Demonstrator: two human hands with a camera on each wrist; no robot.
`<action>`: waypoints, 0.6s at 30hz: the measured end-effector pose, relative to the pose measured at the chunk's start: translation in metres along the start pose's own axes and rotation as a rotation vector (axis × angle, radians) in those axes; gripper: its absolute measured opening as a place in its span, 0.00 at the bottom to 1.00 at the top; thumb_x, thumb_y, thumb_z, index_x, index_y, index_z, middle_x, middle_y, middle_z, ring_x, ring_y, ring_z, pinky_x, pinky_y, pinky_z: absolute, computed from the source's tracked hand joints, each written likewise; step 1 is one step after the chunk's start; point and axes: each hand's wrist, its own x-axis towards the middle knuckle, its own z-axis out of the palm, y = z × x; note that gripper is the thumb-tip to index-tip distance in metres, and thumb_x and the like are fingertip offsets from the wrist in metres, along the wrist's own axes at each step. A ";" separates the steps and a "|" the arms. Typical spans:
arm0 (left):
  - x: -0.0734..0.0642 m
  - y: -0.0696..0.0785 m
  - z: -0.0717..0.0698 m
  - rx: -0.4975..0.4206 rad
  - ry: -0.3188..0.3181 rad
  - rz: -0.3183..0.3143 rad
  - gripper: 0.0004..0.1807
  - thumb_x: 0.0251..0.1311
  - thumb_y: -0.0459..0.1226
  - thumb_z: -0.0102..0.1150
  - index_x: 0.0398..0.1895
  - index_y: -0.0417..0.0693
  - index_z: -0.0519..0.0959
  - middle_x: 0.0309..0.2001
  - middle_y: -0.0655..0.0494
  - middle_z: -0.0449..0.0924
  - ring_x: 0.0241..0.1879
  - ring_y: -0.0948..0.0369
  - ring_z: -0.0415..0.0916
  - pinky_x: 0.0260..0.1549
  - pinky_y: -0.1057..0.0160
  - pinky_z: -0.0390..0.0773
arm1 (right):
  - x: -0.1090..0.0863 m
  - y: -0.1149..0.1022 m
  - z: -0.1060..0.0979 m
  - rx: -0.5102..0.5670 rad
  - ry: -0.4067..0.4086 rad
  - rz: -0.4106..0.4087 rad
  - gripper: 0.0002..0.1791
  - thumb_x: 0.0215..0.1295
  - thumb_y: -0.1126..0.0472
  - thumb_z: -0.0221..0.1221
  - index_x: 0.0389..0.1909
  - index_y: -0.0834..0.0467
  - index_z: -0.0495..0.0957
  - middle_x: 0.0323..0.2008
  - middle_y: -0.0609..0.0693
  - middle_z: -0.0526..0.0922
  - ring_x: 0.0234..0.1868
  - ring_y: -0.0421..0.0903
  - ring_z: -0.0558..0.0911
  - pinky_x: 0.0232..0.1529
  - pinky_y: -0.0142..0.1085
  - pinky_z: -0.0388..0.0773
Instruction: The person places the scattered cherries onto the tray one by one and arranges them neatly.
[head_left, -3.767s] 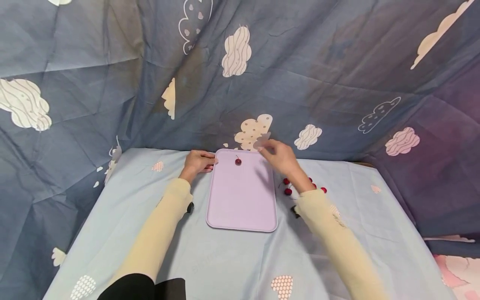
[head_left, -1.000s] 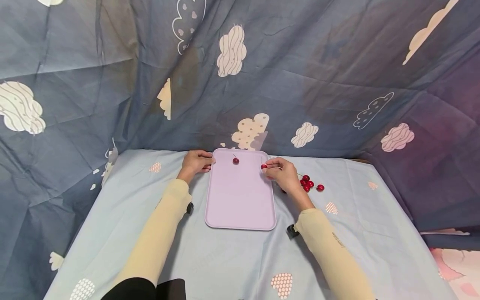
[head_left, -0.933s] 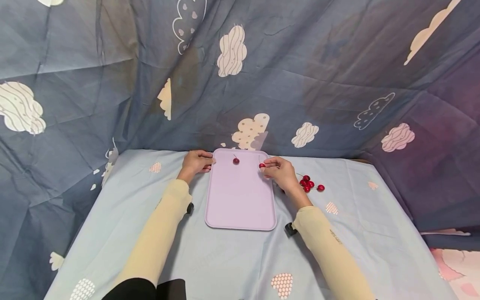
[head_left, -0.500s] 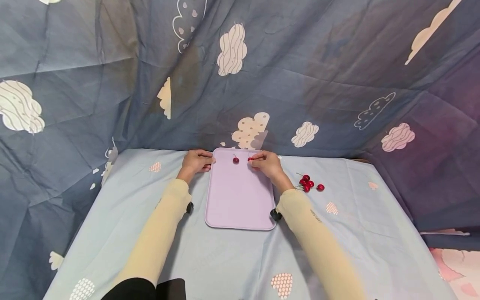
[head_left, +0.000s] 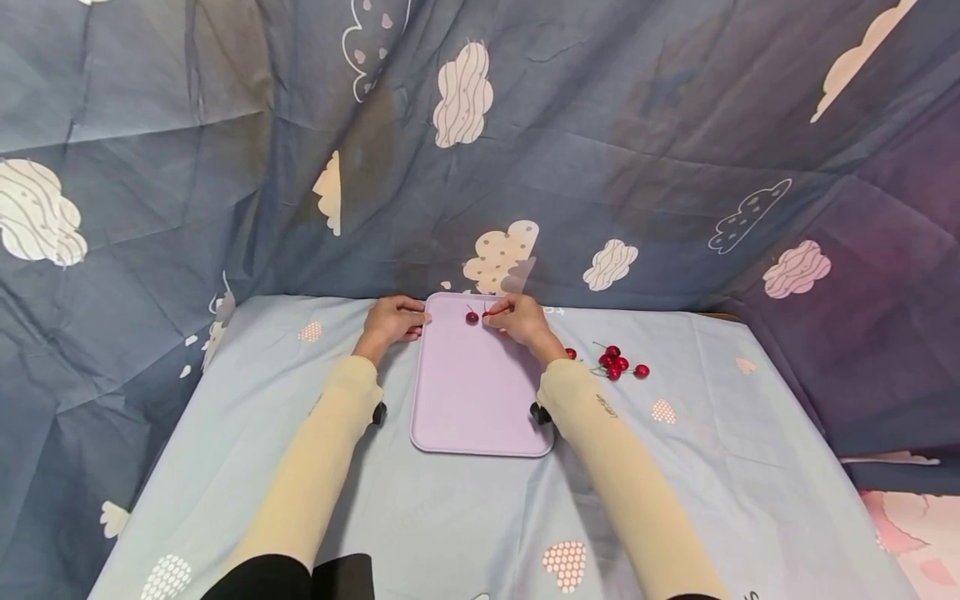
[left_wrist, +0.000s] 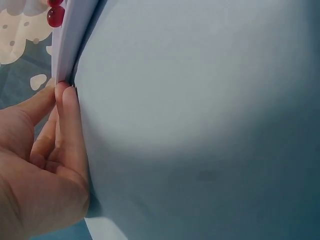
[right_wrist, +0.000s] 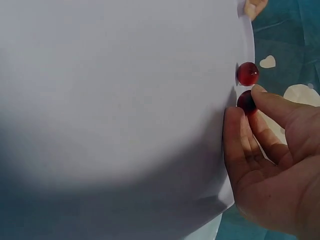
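Note:
A lilac tray (head_left: 480, 392) lies on the table, its far left edge pinched between the thumb and fingers of my left hand (head_left: 393, 321). The left wrist view shows that left hand (left_wrist: 45, 165) with the thumb on the rim. Near the tray's far edge rests a dark red cherry (head_left: 472, 317) with its stem up. Just right of it, my right hand (head_left: 522, 321) pinches a second cherry (right_wrist: 246, 102), mostly covered by fingers in the head view. In the right wrist view this cherry sits close beside the first cherry (right_wrist: 248, 74).
Right of the tray, several loose cherries (head_left: 613, 363) lie clustered on the pale blue cloth (head_left: 465, 525). One more cherry (head_left: 571, 353) lies nearer my right wrist, partly hidden. A dark cloud-patterned curtain (head_left: 420, 200) hangs behind the table's far edge.
My right hand has carried a cherry from the tray's right edge leftward, close to the cherry on the tray. The left hand stays at the tray's edge.

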 end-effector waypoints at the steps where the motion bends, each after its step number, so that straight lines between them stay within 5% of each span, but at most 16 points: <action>1: 0.000 0.000 0.001 0.002 0.001 0.003 0.17 0.64 0.36 0.74 0.55 0.44 0.85 0.28 0.60 0.84 0.23 0.68 0.81 0.24 0.72 0.85 | 0.000 -0.001 0.000 -0.010 0.001 -0.003 0.11 0.66 0.61 0.73 0.45 0.59 0.83 0.39 0.53 0.85 0.37 0.47 0.82 0.32 0.27 0.80; 18: 0.001 -0.001 0.002 0.021 0.016 0.005 0.16 0.65 0.37 0.73 0.54 0.43 0.85 0.30 0.58 0.85 0.24 0.67 0.81 0.25 0.72 0.85 | 0.001 -0.002 0.008 -0.080 0.029 -0.007 0.10 0.65 0.59 0.73 0.43 0.56 0.83 0.36 0.50 0.83 0.32 0.43 0.78 0.31 0.29 0.75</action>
